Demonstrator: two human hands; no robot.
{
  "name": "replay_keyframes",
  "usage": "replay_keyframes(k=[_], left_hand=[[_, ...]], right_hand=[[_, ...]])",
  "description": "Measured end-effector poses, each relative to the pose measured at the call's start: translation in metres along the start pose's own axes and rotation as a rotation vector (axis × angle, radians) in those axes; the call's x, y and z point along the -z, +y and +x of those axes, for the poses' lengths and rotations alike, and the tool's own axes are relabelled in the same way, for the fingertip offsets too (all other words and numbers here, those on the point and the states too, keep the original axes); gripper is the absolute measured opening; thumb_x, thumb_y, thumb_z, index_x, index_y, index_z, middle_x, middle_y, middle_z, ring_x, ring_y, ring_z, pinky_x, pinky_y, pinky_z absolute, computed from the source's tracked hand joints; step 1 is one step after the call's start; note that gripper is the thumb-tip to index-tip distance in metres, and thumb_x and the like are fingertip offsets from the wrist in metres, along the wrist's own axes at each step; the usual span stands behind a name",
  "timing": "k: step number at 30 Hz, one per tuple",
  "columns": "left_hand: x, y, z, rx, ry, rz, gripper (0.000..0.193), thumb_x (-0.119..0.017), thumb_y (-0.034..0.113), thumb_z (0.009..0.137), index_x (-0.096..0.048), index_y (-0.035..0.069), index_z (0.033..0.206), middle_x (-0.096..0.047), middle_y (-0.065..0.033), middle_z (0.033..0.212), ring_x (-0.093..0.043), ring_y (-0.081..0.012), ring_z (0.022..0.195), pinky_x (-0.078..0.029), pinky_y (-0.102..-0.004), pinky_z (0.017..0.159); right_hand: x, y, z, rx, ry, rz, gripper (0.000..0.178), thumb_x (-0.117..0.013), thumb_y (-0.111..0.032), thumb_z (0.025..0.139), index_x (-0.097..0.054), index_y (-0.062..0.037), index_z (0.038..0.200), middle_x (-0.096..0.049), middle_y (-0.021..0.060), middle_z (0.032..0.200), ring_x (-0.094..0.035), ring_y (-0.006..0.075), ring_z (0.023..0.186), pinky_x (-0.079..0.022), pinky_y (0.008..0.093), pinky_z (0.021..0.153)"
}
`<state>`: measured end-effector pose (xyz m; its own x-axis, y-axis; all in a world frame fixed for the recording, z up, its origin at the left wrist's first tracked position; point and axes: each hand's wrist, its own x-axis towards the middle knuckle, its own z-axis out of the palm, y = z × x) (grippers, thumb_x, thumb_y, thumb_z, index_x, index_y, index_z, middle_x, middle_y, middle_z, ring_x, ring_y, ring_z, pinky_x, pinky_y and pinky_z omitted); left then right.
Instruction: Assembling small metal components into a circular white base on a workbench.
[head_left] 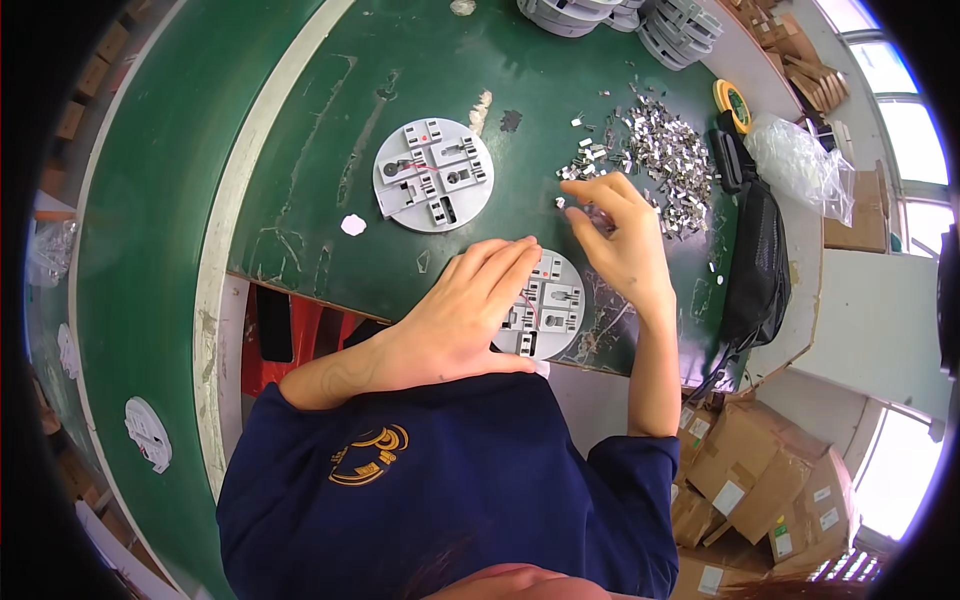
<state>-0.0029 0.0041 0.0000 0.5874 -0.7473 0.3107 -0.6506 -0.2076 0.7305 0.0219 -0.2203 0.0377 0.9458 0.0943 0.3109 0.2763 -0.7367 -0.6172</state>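
Observation:
A grey round plastic base with raised slots and a red wire lies at the table's near edge. My left hand grips it, fingers laid over its left side to the far rim, thumb along the near rim; that side is hidden. My right hand is above the table, right of this base and beside a heap of small metal clips. Its thumb and forefinger are apart. One small clip shows just off their tips; whether they touch it I cannot tell. A second round base lies farther left.
Stacked grey bases stand at the far edge. To the right are a yellow tape roll, a clear plastic bag and a black pouch. A white scrap lies left. Cardboard boxes are piled at lower right.

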Motion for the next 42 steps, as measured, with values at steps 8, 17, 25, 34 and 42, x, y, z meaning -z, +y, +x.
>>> replay_keyframes(k=[8,17,25,34,42], left_hand=[[0.001,0.000,-0.001,0.001,-0.001,0.011,0.108,-0.086,0.043,0.070,-0.032,-0.011,0.146,-0.037,-0.0233,0.151,-0.040,-0.0392,0.132,-0.036,-0.0473,0.110],[0.000,0.000,-0.001,-0.001,0.008,0.018,0.109,-0.086,0.045,0.068,-0.033,-0.011,0.146,-0.038,-0.0229,0.151,-0.041,-0.0390,0.132,-0.037,-0.0473,0.110],[0.000,0.000,-0.001,-0.004,0.012,0.032,0.109,-0.086,0.045,0.068,-0.034,-0.011,0.145,-0.039,-0.0228,0.150,-0.041,-0.0388,0.131,-0.037,-0.0470,0.110],[-0.001,0.000,-0.001,-0.002,0.009,0.053,0.108,-0.086,0.046,0.069,-0.035,-0.011,0.144,-0.040,-0.0228,0.149,-0.042,-0.0385,0.131,-0.037,-0.0464,0.109],[0.001,0.003,-0.001,0.022,0.044,-0.010,0.099,-0.086,0.042,0.070,-0.040,-0.007,0.143,-0.041,-0.0208,0.149,-0.042,-0.0382,0.129,-0.037,-0.0463,0.109]], right_hand=[[0.002,-0.003,-0.004,-0.136,-0.041,0.007,0.009,-0.070,-0.001,0.086,-0.070,-0.0013,0.096,-0.069,0.0046,0.086,-0.050,0.0086,0.060,-0.039,0.0232,0.055],[0.011,-0.003,-0.010,-0.122,-0.038,0.001,0.016,-0.072,-0.003,0.086,-0.072,-0.0024,0.102,-0.071,0.0039,0.086,-0.051,0.0075,0.059,-0.041,0.0235,0.055],[0.010,0.000,-0.011,-0.243,0.003,-0.032,0.016,-0.071,-0.004,0.085,-0.072,-0.0022,0.102,-0.069,0.0075,0.087,-0.056,0.0143,0.065,-0.044,0.0276,0.059],[-0.004,0.006,0.003,-0.154,-0.042,-0.286,0.015,-0.069,-0.009,0.087,-0.070,-0.0004,0.099,-0.065,0.0152,0.089,-0.066,0.0349,0.076,-0.052,0.0403,0.070],[0.004,-0.012,-0.015,-0.145,-0.018,-0.159,0.013,-0.068,-0.001,0.087,-0.070,0.0001,0.100,-0.064,0.0096,0.088,-0.060,0.0202,0.068,-0.048,0.0316,0.064]])
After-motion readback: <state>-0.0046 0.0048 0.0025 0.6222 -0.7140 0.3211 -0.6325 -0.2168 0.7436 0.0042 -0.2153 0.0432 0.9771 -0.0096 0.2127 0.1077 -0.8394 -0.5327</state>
